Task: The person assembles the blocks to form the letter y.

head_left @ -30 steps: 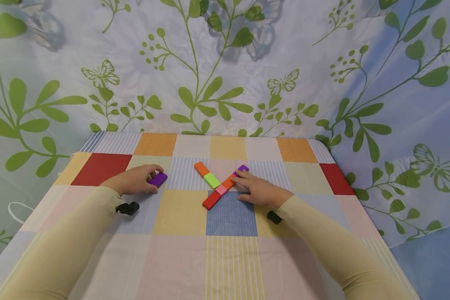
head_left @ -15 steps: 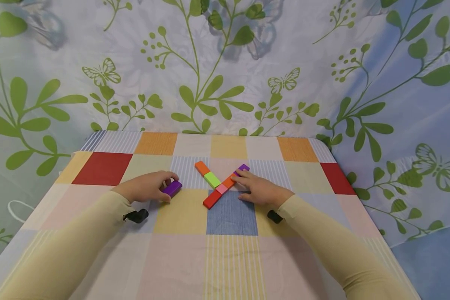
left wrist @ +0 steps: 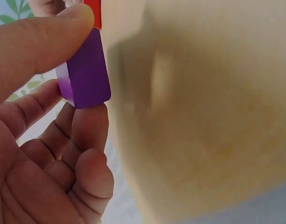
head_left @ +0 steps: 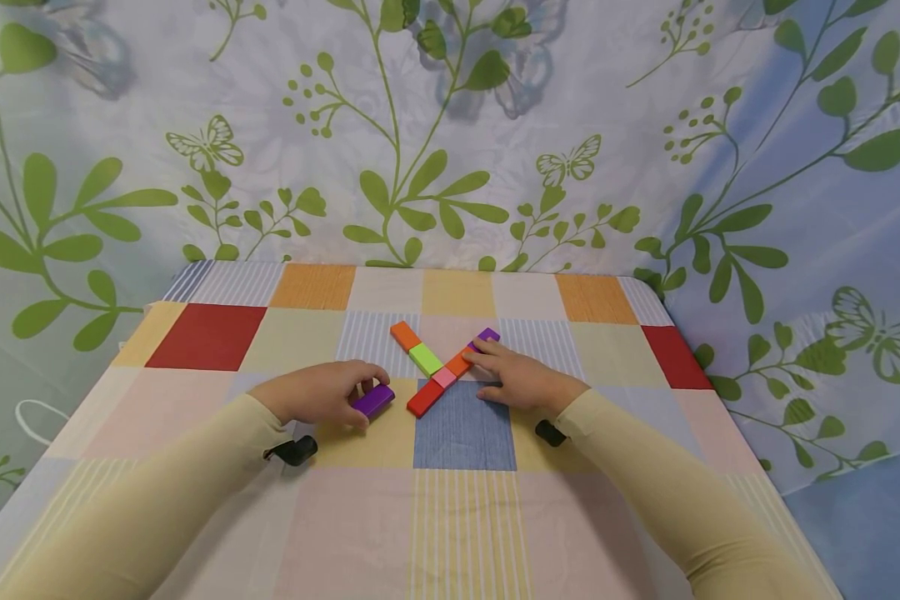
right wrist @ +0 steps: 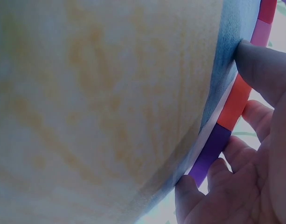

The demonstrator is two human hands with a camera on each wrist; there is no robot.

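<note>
My left hand (head_left: 315, 392) pinches a purple block (head_left: 374, 402) between thumb and fingers, just left of a flat row of coloured blocks. In the left wrist view the thumb lies on one side of the purple block (left wrist: 89, 72), fingertips at the other. The row runs diagonally: red block (head_left: 425, 399), pink block (head_left: 444, 377), orange block (head_left: 457, 364) and another purple block (head_left: 487, 335). From the pink one, a lime green block (head_left: 424, 360) and a second orange block (head_left: 404, 336) branch up-left. My right hand (head_left: 528, 383) rests with relaxed fingers along the row's orange and purple end.
A patchwork cloth (head_left: 352, 517) covers the table. Leaf-patterned curtains (head_left: 270, 108) rise behind it and along its sides. Small black wrist devices (head_left: 296, 451) stick out below both wrists. A white cord loop (head_left: 37, 425) hangs at the table's left edge.
My left hand has moved right and nearer to me, bringing its purple block close to the red block. The right hand and the row of blocks have stayed in place.
</note>
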